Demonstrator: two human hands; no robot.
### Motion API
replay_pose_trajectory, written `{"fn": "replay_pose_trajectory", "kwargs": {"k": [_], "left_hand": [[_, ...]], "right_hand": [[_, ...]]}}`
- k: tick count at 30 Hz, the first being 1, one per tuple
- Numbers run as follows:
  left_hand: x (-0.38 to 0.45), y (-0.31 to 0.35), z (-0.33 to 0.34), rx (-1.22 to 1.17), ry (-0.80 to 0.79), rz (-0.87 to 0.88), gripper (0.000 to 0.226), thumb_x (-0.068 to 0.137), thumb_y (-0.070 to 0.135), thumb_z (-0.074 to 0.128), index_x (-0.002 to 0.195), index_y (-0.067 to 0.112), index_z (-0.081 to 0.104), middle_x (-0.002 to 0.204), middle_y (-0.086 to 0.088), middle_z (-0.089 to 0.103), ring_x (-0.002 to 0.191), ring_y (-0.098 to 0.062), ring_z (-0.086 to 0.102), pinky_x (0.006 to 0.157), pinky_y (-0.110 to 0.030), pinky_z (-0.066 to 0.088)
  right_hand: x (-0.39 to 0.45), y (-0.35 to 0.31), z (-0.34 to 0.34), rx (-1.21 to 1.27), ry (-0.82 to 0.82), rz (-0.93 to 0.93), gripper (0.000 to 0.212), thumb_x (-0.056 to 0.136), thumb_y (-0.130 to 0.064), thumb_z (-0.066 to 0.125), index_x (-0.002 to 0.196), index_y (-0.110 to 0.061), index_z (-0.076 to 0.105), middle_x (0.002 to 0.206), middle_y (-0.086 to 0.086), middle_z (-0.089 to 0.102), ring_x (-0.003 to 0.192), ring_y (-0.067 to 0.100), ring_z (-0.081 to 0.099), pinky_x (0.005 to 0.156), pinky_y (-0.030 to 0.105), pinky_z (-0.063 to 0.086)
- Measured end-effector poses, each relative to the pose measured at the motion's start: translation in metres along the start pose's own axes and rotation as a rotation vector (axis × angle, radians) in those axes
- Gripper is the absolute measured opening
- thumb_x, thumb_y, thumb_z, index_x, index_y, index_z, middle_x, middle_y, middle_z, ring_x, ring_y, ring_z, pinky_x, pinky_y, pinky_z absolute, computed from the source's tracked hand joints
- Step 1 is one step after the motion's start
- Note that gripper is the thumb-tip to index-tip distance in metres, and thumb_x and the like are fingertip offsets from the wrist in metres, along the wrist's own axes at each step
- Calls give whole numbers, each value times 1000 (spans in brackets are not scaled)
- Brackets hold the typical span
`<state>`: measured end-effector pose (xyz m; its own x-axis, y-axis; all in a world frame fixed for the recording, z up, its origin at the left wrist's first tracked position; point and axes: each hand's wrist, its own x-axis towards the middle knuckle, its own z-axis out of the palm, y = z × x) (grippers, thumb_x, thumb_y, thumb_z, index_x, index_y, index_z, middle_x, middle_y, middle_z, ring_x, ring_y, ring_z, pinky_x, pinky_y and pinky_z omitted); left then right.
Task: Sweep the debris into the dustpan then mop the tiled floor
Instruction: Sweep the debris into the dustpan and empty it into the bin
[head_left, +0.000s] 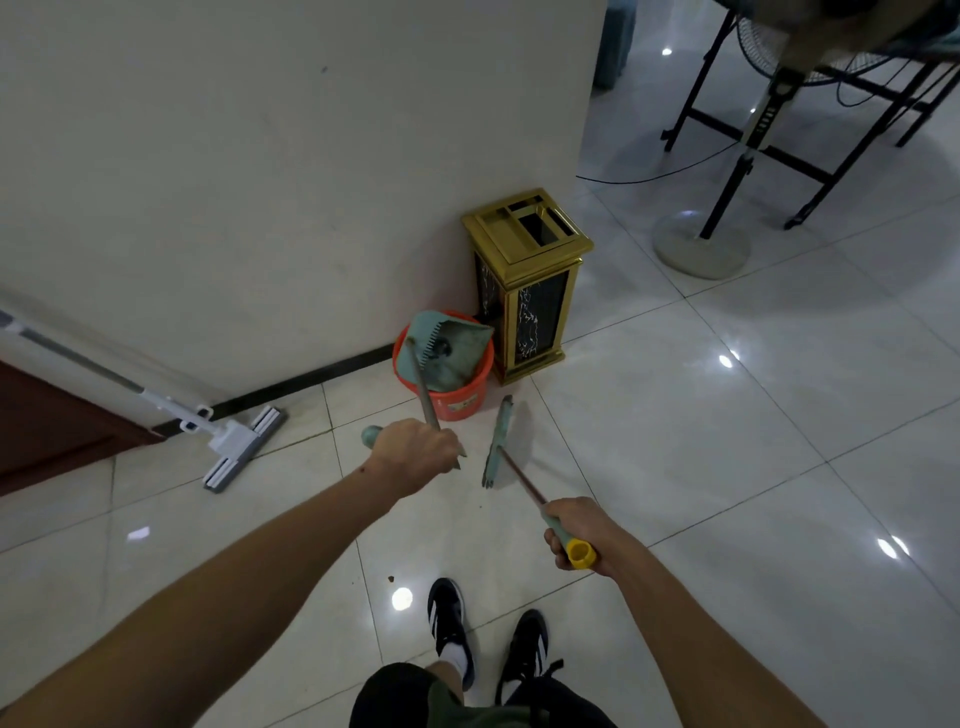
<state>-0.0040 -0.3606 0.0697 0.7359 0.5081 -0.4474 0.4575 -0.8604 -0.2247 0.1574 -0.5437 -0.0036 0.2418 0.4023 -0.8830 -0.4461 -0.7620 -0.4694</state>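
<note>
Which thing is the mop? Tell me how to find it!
Look at the big white wall on the left side, then follow its dark baseboard down to the tiled floor. The mop leans there, its long pole running up to the left. Unlike the green broom and dustpan, it is white and grey with a flat, wide head, and no hand holds it.

Both bare arms reach forward from the near edge, converging toward the middle of the scene. The left arm stretches farther; the left hand (415, 457) is seen from its back, fingers curled round a slim handle that passes through the fist. The right arm is bent less far out, and the right hand (576, 530) sits nearer and to the right, fingers wrapped round the end of a second handle. Below, near the bottom edge, both feet in dark shoes stand side by side.
</note>
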Motion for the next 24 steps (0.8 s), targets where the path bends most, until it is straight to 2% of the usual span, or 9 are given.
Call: {"fn": "replay_pose_trajectory", "kwargs": {"k": [3, 8, 12, 15, 19, 24], "left_hand": [[-12, -4, 7, -102, 61, -90, 33, 99, 19, 57, 132, 17, 56, 106, -4, 71, 91, -27, 69, 71, -39, 54], [-43, -21, 16, -359, 159, -364, 25, 99, 18, 54, 123, 26, 55, 104, -5, 69, 89, -29, 66, 72, -41, 56], [-81, -37, 41, -505, 281, -586, 27, 98, 21, 51, 124, 26, 58, 85, -6, 66, 72, -28, 65, 65, -41, 58], [-115, -39, 66, -605, 295, -755, 28, 99, 24, 50, 125, 30, 59, 82, -6, 66, 70, -29, 63, 66, -43, 58], [-161, -39, 102, -725, 320, -917, 23, 98, 19, 55, 117, 27, 64, 78, -4, 65, 66, -27, 60, 63, -41, 56], [-216, -37, 154, -816, 242, -1083, 22, 96, 18, 57, 115, 26, 67, 76, -2, 64, 65, -26, 61, 65, -39, 56]], "right_hand": [[1, 1, 0, -33, -15, -18, 20, 96, -11, 58, 106, 7, 60, 62, 15, 57, 45, 19, 51, 43, 26, 43], [6, 9, 2, -96, -54, -41, 15, 93, -2, 59, 103, 9, 60, 62, 17, 55, 44, 21, 50, 41, 25, 43], [11, 19, 14, -204, -104, -63, 8, 89, 3, 62, 96, 3, 57, 62, 15, 51, 42, 21, 47, 40, 25, 41], [15, 25, 30, -228, -133, -41, 16, 88, 7, 61, 94, -6, 52, 61, 12, 47, 44, 19, 43, 40, 23, 37], [19, 33, 59, -279, -179, -17, 12, 86, 8, 63, 88, -1, 54, 55, 12, 50, 43, 20, 45, 41, 25, 38], [18, 48, 101, -378, -210, 14, 13, 88, 6, 59, 100, 4, 61, 56, 14, 52, 44, 21, 46, 42, 26, 40]]}}
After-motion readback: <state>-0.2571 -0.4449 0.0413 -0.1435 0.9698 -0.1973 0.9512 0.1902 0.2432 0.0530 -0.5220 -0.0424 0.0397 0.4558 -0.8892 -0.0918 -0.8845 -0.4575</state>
